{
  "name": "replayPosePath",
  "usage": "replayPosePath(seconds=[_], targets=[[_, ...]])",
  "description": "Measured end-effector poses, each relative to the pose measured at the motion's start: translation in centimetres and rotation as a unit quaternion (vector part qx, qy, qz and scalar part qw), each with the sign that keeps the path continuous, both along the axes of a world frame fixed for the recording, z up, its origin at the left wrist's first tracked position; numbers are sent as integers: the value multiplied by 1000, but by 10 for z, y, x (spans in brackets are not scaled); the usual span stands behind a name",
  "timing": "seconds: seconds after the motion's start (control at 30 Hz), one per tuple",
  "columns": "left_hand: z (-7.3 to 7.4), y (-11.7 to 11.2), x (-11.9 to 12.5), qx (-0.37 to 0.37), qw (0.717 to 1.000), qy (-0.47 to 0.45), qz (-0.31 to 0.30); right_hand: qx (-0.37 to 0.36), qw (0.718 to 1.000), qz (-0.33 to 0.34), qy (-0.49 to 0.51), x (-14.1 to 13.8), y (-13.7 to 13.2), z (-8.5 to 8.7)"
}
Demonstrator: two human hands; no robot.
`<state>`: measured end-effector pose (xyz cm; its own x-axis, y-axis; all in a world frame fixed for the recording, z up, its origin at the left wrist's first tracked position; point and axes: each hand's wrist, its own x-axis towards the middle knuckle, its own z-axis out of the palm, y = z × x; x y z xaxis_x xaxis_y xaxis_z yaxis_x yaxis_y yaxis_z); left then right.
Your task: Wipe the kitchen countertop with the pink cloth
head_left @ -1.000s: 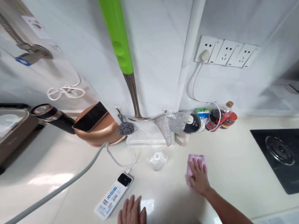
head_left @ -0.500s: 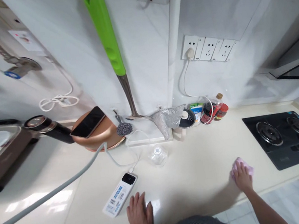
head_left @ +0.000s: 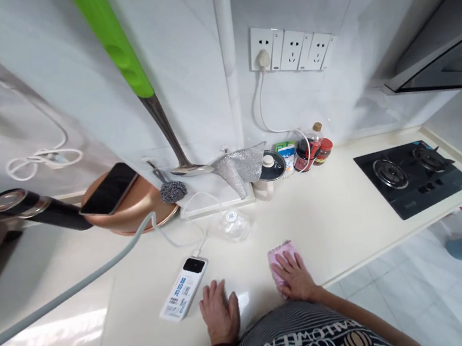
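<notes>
My right hand (head_left: pixel 293 276) lies flat on a pink cloth (head_left: pixel 278 255) near the front edge of the cream countertop (head_left: pixel 341 220), fingers spread and pressing it down. My left hand (head_left: pixel 220 316) rests open and flat on the counter just left of it, holding nothing. A white power bank (head_left: pixel 183 288) with a dark display lies right beside my left hand, its grey cable (head_left: pixel 78 283) running off to the left.
A clear glass lid (head_left: pixel 232 224) sits behind the hands. A copper pan (head_left: pixel 133 209) with a phone (head_left: pixel 108 188) on it, a scrubber, a mesh cloth and sauce bottles (head_left: pixel 312 153) line the wall. A black gas hob (head_left: pixel 412 176) is at right. A green-handled utensil (head_left: pixel 120 57) hangs above.
My right hand slid the pink cloth from the counter's right front edge back leftward, close to my left hand. The left hand stayed put. The view turned right.
</notes>
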<state>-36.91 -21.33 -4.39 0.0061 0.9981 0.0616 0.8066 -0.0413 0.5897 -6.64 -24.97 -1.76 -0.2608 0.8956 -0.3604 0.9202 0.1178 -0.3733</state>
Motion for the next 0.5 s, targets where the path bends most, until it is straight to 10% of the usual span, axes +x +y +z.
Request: replayPosePath(seconds=[0.1,0.2,0.37,0.5], targets=[[-1,0,-1,-3,1000,-2,-3,-8,1000,-13,-6,24,-17,2],[-1,-2,-2,-6,1000,-8,-4,5,982,-165,-87,83,-38,1],[-3,-5,-2,15,1000,-14,-6,11,879,-446,-167,177,-61,-1],[-7,-6,-1,34,999,-14,-16,18,816,-554,-166,181,-39,-3]])
